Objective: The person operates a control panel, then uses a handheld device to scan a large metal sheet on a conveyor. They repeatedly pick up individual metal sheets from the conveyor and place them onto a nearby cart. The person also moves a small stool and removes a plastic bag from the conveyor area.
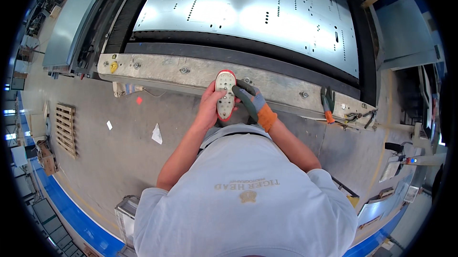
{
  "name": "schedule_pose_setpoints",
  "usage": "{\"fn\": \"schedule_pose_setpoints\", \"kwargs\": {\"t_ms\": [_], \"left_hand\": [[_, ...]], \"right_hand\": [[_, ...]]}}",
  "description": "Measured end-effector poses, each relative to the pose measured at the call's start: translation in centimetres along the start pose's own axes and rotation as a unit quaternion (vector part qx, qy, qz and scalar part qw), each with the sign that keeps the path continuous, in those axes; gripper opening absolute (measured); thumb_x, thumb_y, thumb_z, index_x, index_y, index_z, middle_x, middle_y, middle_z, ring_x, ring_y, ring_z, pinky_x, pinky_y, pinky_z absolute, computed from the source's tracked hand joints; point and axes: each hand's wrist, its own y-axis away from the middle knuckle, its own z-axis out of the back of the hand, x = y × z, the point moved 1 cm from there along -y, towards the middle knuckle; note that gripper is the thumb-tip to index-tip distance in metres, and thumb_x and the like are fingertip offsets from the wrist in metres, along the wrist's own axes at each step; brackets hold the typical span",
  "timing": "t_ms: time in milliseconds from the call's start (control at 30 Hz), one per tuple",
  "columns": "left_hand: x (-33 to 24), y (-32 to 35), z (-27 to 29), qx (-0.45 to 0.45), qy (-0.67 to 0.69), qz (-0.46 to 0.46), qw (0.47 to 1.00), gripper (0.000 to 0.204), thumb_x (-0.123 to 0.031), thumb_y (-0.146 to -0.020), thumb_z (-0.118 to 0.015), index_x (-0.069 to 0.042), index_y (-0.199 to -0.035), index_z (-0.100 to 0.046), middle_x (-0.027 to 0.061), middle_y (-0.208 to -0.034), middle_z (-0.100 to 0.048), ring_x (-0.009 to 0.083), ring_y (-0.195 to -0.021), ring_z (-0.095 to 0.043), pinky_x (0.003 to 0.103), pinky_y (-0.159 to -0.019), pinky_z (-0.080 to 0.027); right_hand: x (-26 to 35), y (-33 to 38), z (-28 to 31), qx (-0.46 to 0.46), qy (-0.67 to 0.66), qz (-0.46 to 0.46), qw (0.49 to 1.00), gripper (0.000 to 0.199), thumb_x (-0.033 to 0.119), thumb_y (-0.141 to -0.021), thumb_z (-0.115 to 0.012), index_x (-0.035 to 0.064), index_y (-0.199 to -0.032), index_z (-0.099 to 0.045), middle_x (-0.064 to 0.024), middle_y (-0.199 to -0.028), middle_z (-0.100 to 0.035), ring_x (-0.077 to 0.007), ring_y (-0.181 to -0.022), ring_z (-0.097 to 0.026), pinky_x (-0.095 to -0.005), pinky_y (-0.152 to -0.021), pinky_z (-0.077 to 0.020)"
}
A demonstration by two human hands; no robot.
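My bare left hand (208, 105) is closed round one side of an oval remote control (225, 96), its thumb over the pale face. This remote has a red rim and several small round buttons. On its other side is my right hand (251, 99), in a grey and dark glove with an orange cuff. Its fingers curl against the remote and its thumb lies at the edge of the face. Both hands are close to my body, by the near edge of a worn metal beam (160, 68). The fingertips behind the remote are mostly hidden.
Beyond the beam a large perforated metal sheet (248, 6) lies on a dark machine bed. A loose glove (327, 104) and pliers (354, 116) rest on the beam at right. A wooden pallet (66, 129) and paper scraps (157, 134) are on the floor at left.
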Motion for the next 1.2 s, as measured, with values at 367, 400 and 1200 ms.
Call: {"fn": "schedule_pose_setpoints", "kwargs": {"t_ms": [367,400,1200], "left_hand": [[1.5,-4.3,-0.4,-0.056,0.029,-0.031,0.998,0.040,-0.009,-0.091,-0.051,0.001,-0.130,-0.054,0.0137,-0.106,-0.068,0.0249,-0.085,-0.072,0.036,-0.075,-0.060],[1.4,-4.5,-0.3,-0.053,0.030,-0.029,0.998,0.041,-0.009,-0.090,-0.051,0.001,-0.130,-0.053,0.0149,-0.106,-0.068,0.0259,-0.086,-0.072,0.037,-0.076,-0.060],[2.1,-5.5,-0.7,-0.073,-0.010,-0.098,0.992,0.032,-0.007,-0.089,-0.056,-0.003,-0.120,-0.059,0.0059,-0.106,-0.065,0.0129,-0.094,-0.062,0.031,-0.084,-0.052]], "right_hand": [[-1.0,-0.2,1.4,-0.003,0.068,0.062,0.996,0.054,0.026,-0.095,-0.068,0.0046,-0.143,-0.053,-0.0091,-0.128,-0.063,-0.0150,-0.115,-0.058,-0.0322,-0.098,-0.0494],[-1.2,-0.2,1.4,-0.007,0.075,0.053,0.996,0.057,0.026,-0.094,-0.070,0.0053,-0.144,-0.051,-0.0088,-0.127,-0.063,-0.0152,-0.114,-0.058,-0.0323,-0.098,-0.0493],[-2.5,-1.9,-0.6,-0.114,0.091,0.060,0.988,0.061,0.023,-0.087,-0.077,0.0031,-0.139,-0.053,-0.0132,-0.124,-0.067,-0.0200,-0.111,-0.064,-0.0355,-0.094,-0.0521]]}}
